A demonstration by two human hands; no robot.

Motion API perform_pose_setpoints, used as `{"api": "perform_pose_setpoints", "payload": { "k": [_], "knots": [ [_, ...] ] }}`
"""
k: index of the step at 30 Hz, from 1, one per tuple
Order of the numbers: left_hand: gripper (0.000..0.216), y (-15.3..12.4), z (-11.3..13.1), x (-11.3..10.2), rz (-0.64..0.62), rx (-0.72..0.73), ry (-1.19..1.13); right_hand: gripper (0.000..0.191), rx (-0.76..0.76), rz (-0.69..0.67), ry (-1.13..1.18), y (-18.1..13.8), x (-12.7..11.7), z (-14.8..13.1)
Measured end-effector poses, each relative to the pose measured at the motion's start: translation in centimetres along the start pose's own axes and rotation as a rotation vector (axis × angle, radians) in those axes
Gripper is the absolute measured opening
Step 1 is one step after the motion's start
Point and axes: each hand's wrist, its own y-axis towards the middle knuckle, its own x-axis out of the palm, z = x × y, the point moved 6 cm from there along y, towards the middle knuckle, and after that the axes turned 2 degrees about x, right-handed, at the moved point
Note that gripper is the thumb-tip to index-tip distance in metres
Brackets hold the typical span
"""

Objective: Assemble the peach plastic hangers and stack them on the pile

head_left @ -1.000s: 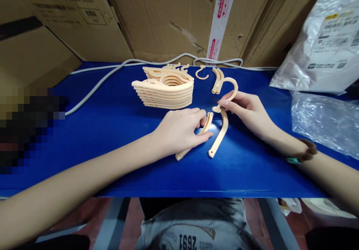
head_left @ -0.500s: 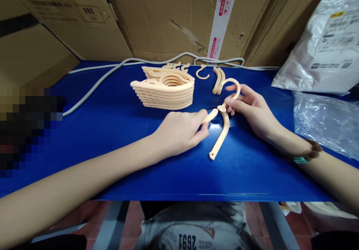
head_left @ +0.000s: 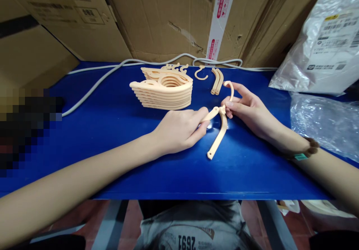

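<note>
Between the fingers of my left hand (head_left: 185,128) is a cream plastic hanger arm (head_left: 212,113), its holed end sticking out to the right. My right hand (head_left: 245,104) pinches a cream hanger hook (head_left: 231,91) by its lower stem. The hook's base is beside the tip of the left-hand arm; whether they touch I cannot tell. Below the base, a second hanger arm (head_left: 218,138) slants down toward the table's front; its joint with the hook is partly hidden. Behind my left hand stands a stack of cream hanger pieces (head_left: 164,95).
Along the back lie a loose hook (head_left: 201,74), several more hooks (head_left: 179,68) and a pair of hanger arms (head_left: 217,82). A white cable (head_left: 126,61) runs before the cardboard boxes (head_left: 168,18). Plastic packaging (head_left: 316,55) sits on the right of the blue table (head_left: 134,179).
My right hand has turned the hook, so its curve now looks narrower and its base is tilted differently. My left hand keeps its grip on the hanger arm, nearly still.
</note>
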Motion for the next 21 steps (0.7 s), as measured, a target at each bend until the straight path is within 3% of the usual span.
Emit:
{"api": "perform_pose_setpoints", "payload": {
  "k": [11,21],
  "knots": [
    [0.032,-0.3,0.9,0.2,0.072,0.164,0.097,0.056,0.038,-0.02,0.029,0.0,-0.3,0.2],
    [0.032,-0.7,2.1,-0.6,0.254,0.285,0.226,0.058,0.044,-0.066,0.072,-0.1,-0.1,0.1]
  ]
}}
